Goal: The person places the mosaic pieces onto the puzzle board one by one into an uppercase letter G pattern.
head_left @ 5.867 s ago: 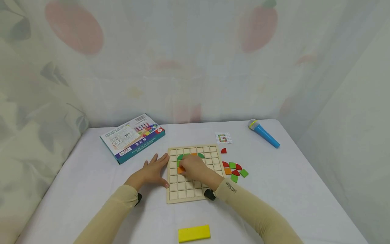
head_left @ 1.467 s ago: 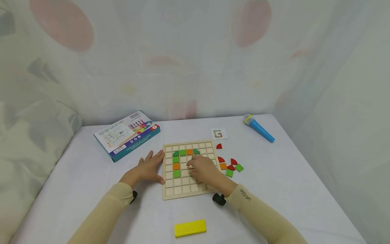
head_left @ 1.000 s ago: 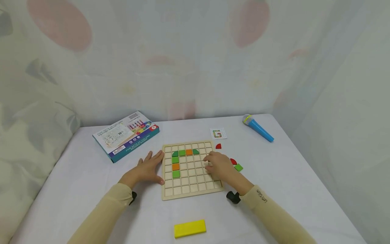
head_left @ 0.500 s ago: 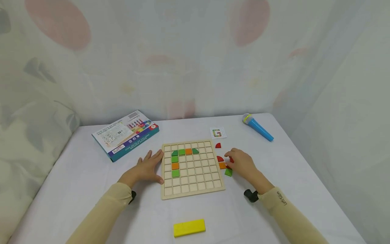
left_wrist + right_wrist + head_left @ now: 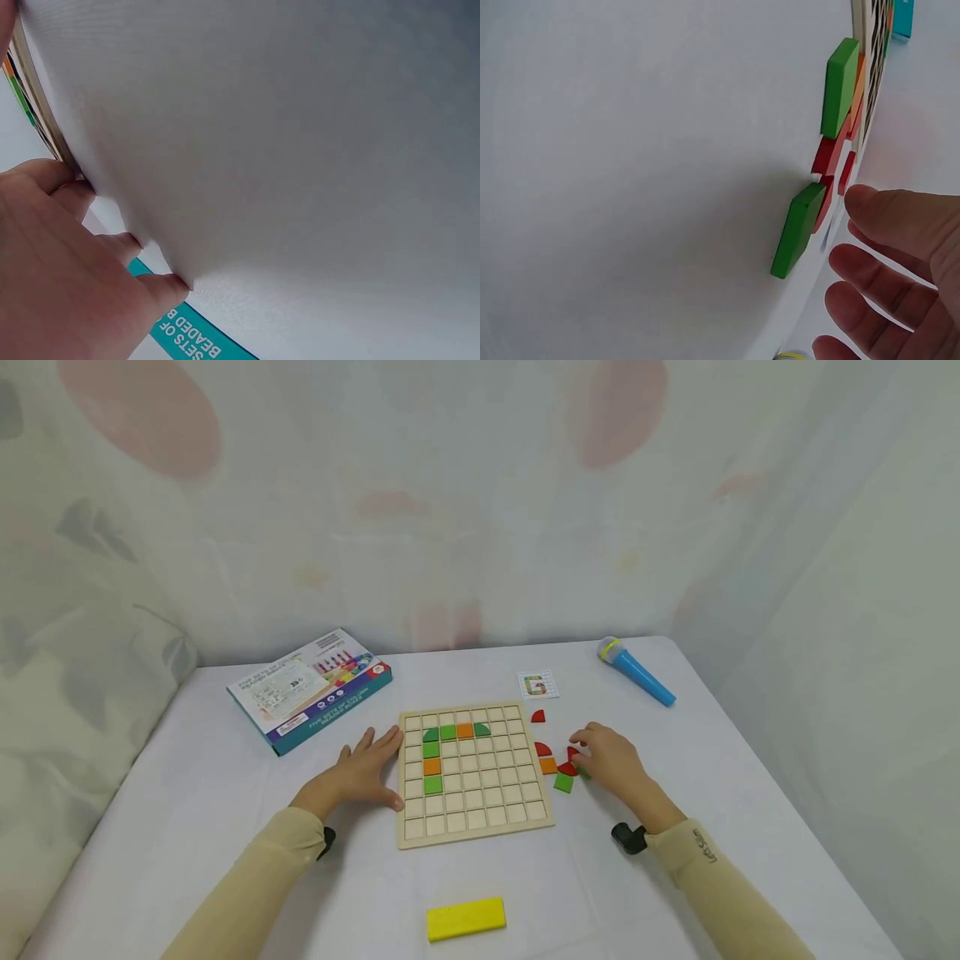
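A wooden grid board [image 5: 480, 802] lies mid-table, with green and orange tiles forming an upside-down L in its upper left. My left hand [image 5: 352, 781] has its fingers spread, with thumb and fingertips at the board's left edge. To the right of the board, my right hand [image 5: 617, 766] is over loose tiles, thumb and fingers parted with nothing between them. Below its fingertips are red quarter-round tiles [image 5: 567, 769] and a partly covered green square tile [image 5: 799, 229]. Another green square [image 5: 564, 783] and an orange square [image 5: 548, 766] lie closer to the board.
A card with a coloured G [image 5: 537, 685] lies behind the board, near a single red quarter-round [image 5: 538, 716]. A blue toy microphone [image 5: 643, 677] is at the back right. At the left is a flat printed box [image 5: 311, 689]; a yellow block [image 5: 467, 919] lies in front.
A green square from the loose tiles now sits below the orange one in the left column. My right hand has moved right, off the board to the loose tiles. My left hand stays at the edge.
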Demonstrator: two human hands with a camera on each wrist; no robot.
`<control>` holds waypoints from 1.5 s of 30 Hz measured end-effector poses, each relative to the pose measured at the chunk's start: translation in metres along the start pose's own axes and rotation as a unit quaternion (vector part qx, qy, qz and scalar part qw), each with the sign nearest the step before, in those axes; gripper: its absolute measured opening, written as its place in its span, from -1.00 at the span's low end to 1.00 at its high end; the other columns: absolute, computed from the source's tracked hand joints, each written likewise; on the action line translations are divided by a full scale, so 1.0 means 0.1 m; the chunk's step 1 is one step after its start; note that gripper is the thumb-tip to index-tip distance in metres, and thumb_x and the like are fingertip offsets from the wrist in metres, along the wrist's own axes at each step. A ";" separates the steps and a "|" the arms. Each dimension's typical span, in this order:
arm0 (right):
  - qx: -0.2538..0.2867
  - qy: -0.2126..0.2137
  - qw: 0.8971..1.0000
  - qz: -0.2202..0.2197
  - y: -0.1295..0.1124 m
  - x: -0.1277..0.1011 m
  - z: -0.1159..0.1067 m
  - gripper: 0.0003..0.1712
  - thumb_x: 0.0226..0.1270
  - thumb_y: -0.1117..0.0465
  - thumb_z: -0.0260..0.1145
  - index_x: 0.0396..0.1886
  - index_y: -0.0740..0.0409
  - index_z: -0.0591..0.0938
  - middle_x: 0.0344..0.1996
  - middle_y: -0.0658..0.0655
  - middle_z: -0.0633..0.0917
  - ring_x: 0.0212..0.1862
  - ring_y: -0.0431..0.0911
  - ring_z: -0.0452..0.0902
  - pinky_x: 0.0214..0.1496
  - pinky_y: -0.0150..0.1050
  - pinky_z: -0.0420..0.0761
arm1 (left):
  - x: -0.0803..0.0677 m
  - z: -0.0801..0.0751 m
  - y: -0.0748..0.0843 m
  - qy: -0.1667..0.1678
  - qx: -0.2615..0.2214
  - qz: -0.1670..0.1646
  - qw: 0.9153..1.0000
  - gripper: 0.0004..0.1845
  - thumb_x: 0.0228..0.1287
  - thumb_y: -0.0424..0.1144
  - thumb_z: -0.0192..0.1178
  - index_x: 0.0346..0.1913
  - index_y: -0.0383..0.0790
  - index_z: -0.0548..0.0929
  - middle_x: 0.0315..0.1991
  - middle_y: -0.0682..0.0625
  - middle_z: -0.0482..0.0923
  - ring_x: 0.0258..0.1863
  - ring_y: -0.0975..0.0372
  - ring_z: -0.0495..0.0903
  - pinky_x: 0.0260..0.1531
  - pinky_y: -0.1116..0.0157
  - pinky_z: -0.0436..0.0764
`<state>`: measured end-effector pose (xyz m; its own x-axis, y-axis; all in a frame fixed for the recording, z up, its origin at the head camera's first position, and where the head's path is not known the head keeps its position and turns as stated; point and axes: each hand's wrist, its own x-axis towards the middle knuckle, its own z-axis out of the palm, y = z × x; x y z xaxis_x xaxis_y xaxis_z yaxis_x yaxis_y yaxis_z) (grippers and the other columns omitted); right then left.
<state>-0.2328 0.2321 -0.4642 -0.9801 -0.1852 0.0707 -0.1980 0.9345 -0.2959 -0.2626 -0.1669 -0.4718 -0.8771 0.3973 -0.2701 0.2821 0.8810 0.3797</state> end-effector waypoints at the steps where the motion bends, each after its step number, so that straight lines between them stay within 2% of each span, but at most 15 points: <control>1: -0.001 -0.003 1.000 0.002 0.01 0.01 0.00 -0.67 0.09 0.16 0.41 -0.12 0.14 0.66 -0.32 0.06 0.60 -0.31 -0.11 0.49 -0.23 -0.20 0.60 | 0.00 0.00 0.00 0.001 -0.002 0.001 1.000 0.33 -0.43 0.23 0.47 0.45 -0.15 -0.04 0.47 -0.08 -0.21 0.39 -0.18 -0.37 0.15 -0.36 -0.28; 11: -0.019 -0.059 0.998 0.009 0.05 0.12 0.07 -0.67 0.10 0.18 0.40 -0.10 0.14 0.66 -0.38 0.04 0.55 -0.37 -0.12 0.42 -0.29 -0.29 0.56 | -0.02 -0.01 0.01 0.005 -0.003 0.005 1.000 0.32 -0.40 0.22 0.47 0.45 -0.17 -0.03 0.47 -0.10 -0.19 0.39 -0.19 -0.35 0.14 -0.36 -0.28; 18: -0.029 -0.063 0.997 -0.017 0.02 0.20 0.07 -0.75 0.09 0.30 0.37 -0.17 0.08 0.68 -0.37 0.04 0.56 -0.34 -0.10 0.43 -0.24 -0.23 0.57 | -0.01 -0.01 0.00 0.004 -0.001 0.005 1.000 0.31 -0.40 0.21 0.47 0.45 -0.16 -0.04 0.47 -0.09 -0.19 0.39 -0.18 -0.36 0.15 -0.36 -0.28; 23: -0.033 -0.073 0.996 -0.029 0.03 0.23 0.06 -0.72 0.11 0.37 0.31 -0.16 0.05 0.67 -0.30 0.05 0.57 -0.32 -0.10 0.45 -0.24 -0.24 0.58 | -0.01 -0.01 0.01 0.006 -0.008 0.006 1.000 0.32 -0.41 0.21 0.47 0.45 -0.16 -0.03 0.47 -0.08 -0.19 0.40 -0.18 -0.36 0.15 -0.36 -0.29; 28: -0.027 -0.069 0.997 0.005 0.03 0.22 0.04 -0.69 0.15 0.18 0.34 -0.09 0.13 0.63 -0.33 0.05 0.58 -0.36 -0.12 0.45 -0.32 -0.27 0.57 | 0.00 0.00 0.00 0.005 -0.007 0.008 1.000 0.32 -0.41 0.21 0.47 0.45 -0.16 -0.03 0.47 -0.07 -0.20 0.39 -0.18 -0.36 0.14 -0.37 -0.29; 33: -0.033 -0.062 0.997 0.023 0.00 0.21 0.05 -0.68 0.10 0.06 0.39 -0.20 0.14 0.65 -0.41 0.04 0.57 -0.40 -0.12 0.42 -0.34 -0.27 0.54 | -0.01 0.00 0.00 0.006 -0.007 0.008 1.000 0.32 -0.41 0.20 0.47 0.45 -0.16 -0.03 0.47 -0.08 -0.19 0.39 -0.18 -0.36 0.14 -0.37 -0.29; 38: -0.032 -0.066 0.997 -0.013 -0.01 0.25 0.08 -0.84 0.12 0.24 0.36 -0.26 0.10 0.67 -0.41 0.01 0.54 -0.37 -0.11 0.42 -0.28 -0.26 0.54 | -0.01 -0.01 0.00 0.007 -0.011 0.007 1.000 0.32 -0.41 0.19 0.49 0.45 -0.16 -0.03 0.47 -0.08 -0.19 0.40 -0.18 -0.36 0.15 -0.36 -0.30; 41: -0.018 -0.075 0.996 -0.037 -0.02 0.26 0.08 -0.82 0.13 0.35 0.30 -0.27 0.07 0.67 -0.33 0.01 0.55 -0.31 -0.10 0.42 -0.23 -0.24 0.53 | -0.02 -0.01 0.00 0.008 -0.010 0.007 1.000 0.32 -0.41 0.19 0.48 0.45 -0.15 -0.03 0.47 -0.08 -0.19 0.40 -0.18 -0.36 0.15 -0.36 -0.29; 45: -0.002 -0.085 0.996 -0.028 -0.03 0.26 0.07 -0.76 0.15 0.29 0.31 -0.15 0.06 0.65 -0.24 0.01 0.56 -0.29 -0.11 0.42 -0.25 -0.28 0.53 | -0.03 -0.02 0.01 0.006 -0.012 0.009 1.000 0.31 -0.40 0.19 0.49 0.45 -0.16 -0.03 0.47 -0.08 -0.19 0.40 -0.18 -0.37 0.15 -0.36 -0.30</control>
<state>-0.2583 0.2222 -0.4683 -0.9555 -0.2851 -0.0752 -0.2522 0.9225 -0.2923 -0.2609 -0.1675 -0.4691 -0.8768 0.4091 -0.2528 0.2877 0.8675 0.4059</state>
